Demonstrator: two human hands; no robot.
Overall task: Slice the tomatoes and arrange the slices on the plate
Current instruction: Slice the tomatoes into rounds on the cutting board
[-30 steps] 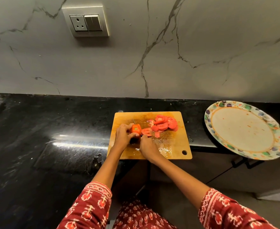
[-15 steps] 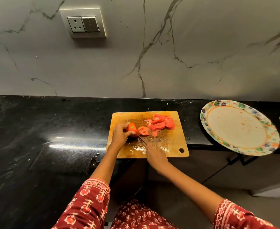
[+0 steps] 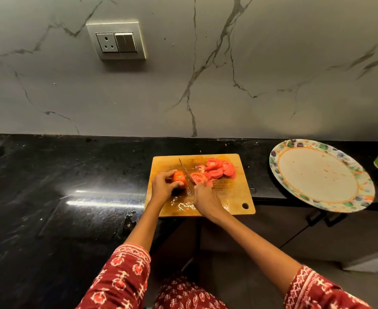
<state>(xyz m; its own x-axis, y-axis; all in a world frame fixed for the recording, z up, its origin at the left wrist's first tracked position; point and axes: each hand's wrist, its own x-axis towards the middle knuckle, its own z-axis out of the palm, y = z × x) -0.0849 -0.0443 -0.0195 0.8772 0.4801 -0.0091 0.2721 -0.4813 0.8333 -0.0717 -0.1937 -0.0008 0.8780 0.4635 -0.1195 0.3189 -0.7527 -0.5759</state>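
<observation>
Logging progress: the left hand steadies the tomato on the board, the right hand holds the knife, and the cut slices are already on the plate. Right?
Not quite. In the head view the slices lie piled on the cutting board; the plate holds none.

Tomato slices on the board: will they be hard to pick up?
Probably slippery: the tomato slices look wet, with juice shining on the cutting board. Likely floppy and fragile, being thin. They overlap in a heap, so may cling together.
</observation>
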